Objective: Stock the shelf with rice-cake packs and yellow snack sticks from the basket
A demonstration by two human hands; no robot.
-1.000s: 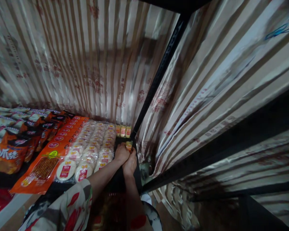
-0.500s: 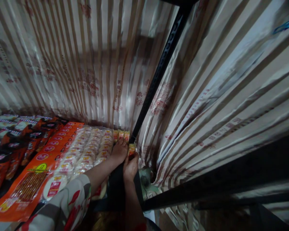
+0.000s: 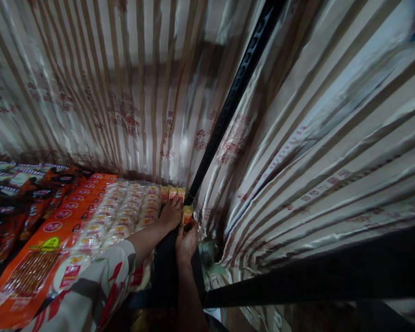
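My right hand point(image 3: 186, 242) has its fingers closed around a small yellow-and-red packet point(image 3: 187, 213), held upright beside the foot of the shelf post. Just to its left, my left hand point(image 3: 171, 214) reaches over with fingers stretched out against a short row of similar small packets point(image 3: 173, 192) at the back of the shelf. Its fingertips are partly lost in the dim light. Left of that hand lie rows of round white wrapped snacks point(image 3: 122, 216), partly covered by my left forearm and its patterned sleeve.
Orange bags of stick snacks point(image 3: 43, 253) and dark orange-and-black bags point(image 3: 24, 207) fill the left side. A black slotted post point(image 3: 228, 101) rises at the shelf corner. A black rail point(image 3: 297, 276) runs to the right. Striped printed sheeting point(image 3: 141, 92) hangs behind.
The view has shifted slightly, so the snacks sit a little farther left. Both hands stay nearly in place, the right still holding the small packet.
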